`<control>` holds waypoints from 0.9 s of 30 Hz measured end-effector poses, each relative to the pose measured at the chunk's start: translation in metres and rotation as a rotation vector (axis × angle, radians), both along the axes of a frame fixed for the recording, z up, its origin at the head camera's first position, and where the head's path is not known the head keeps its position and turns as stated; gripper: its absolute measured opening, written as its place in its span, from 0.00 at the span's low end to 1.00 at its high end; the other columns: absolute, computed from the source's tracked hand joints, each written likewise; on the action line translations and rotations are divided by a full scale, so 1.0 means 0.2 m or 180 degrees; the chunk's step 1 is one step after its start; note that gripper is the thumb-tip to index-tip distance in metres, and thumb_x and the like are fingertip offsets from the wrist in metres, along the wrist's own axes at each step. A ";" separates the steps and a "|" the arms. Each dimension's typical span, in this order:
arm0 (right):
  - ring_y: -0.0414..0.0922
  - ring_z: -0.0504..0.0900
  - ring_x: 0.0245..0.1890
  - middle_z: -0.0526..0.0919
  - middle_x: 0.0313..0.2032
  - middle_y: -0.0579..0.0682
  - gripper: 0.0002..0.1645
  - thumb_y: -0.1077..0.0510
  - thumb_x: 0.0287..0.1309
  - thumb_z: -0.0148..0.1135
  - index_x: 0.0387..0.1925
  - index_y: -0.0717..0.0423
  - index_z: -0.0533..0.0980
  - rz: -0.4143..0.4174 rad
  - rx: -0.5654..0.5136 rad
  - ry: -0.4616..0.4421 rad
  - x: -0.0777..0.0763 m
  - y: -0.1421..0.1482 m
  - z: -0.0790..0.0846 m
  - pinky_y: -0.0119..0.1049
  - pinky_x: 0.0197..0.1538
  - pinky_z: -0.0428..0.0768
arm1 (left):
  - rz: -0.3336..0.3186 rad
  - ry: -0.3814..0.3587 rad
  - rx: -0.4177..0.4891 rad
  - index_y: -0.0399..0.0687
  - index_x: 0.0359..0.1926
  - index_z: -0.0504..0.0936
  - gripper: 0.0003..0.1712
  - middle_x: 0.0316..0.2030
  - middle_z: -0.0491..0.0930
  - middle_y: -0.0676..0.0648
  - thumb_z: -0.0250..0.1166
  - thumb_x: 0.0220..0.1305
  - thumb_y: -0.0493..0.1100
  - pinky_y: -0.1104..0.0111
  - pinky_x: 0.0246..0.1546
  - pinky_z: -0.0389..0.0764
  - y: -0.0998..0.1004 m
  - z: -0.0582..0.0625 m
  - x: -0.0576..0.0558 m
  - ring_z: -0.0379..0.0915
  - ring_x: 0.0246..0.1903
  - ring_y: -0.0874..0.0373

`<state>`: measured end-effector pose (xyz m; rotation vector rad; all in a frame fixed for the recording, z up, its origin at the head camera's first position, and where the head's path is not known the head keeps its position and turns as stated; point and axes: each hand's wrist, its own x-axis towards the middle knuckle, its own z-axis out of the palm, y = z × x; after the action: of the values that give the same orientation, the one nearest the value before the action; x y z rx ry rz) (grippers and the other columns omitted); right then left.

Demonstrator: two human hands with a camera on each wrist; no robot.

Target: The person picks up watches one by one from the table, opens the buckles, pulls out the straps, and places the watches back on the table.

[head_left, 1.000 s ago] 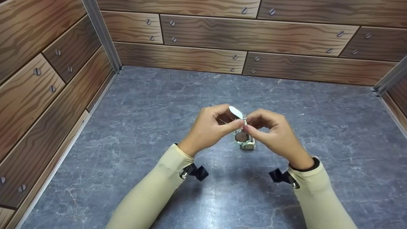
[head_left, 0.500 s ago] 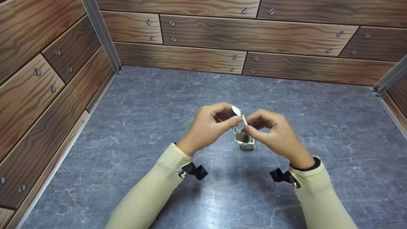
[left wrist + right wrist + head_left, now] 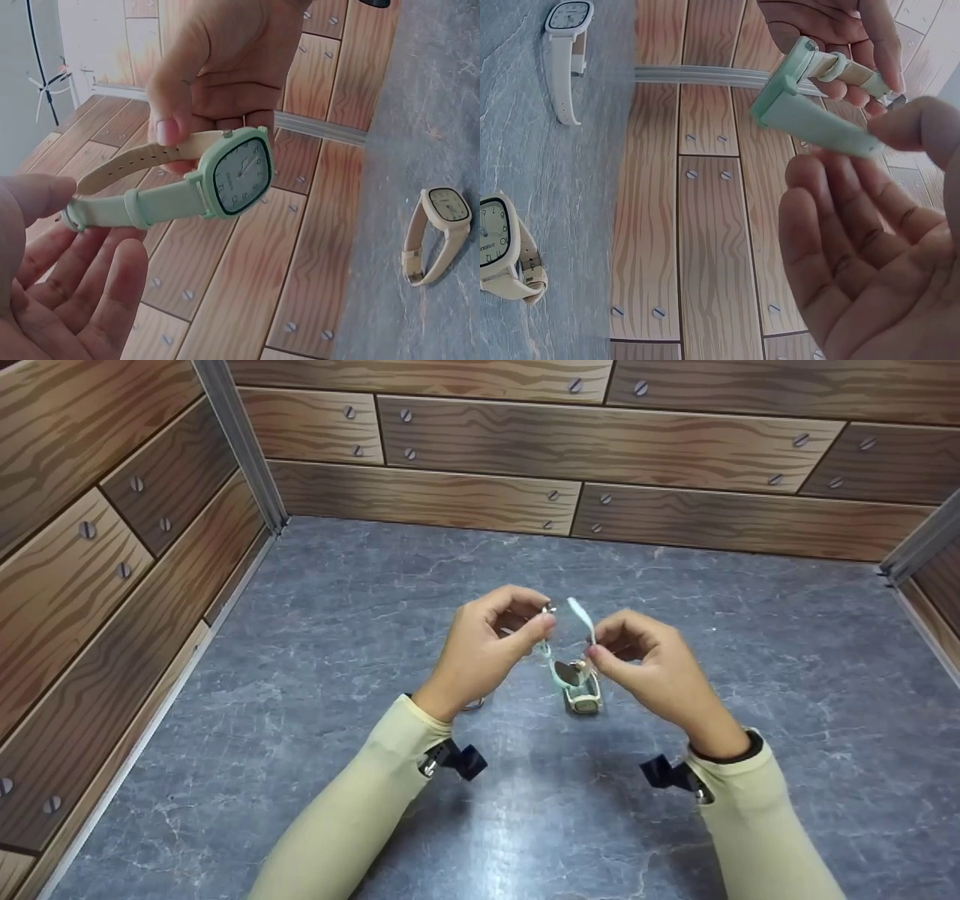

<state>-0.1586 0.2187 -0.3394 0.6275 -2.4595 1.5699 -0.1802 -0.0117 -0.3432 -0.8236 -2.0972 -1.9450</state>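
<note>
A mint-green wristwatch [image 3: 565, 675] hangs between my hands above the table, its strap unbuckled. My left hand [image 3: 484, 649] pinches the buckle end; in the left wrist view, the thumb and fingers meet at the buckle [image 3: 73, 216]. The other strap half, with the holes, is pinched between thumb and fingers of my right hand [image 3: 652, 667], and its tip sticks up beyond them. The dial [image 3: 241, 176] faces away from me, so the head view gives its back. Beneath it, a cream wristwatch [image 3: 585, 703] with its strap closed in a loop rests on the table.
A white wristwatch [image 3: 570, 19] lies on the grey marbled table [image 3: 337, 735], its strap hanging open; my left hand hides most of it in the head view. Wood-patterned walls [image 3: 480, 442] stand at the back and sides.
My hands have drawn apart, the left one moving up and left. The green watch's strap ends, together at first, are now separate. Part of the white watch has come into view.
</note>
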 end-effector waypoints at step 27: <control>0.45 0.86 0.33 0.87 0.33 0.58 0.09 0.63 0.71 0.63 0.42 0.69 0.78 -0.0178 -0.0150 -0.0569 -0.11 -0.06 -0.15 0.36 0.42 0.86 | 0.0375 -0.0384 -0.0870 0.48 0.36 0.82 0.08 0.30 0.85 0.53 0.70 0.70 0.46 0.70 0.30 0.77 -0.04 -0.11 -0.10 0.79 0.28 0.59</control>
<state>-0.1801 0.2060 -0.3702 0.4240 -2.5315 1.7254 -0.1999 -0.0203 -0.3652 -0.6226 -2.4603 -1.7129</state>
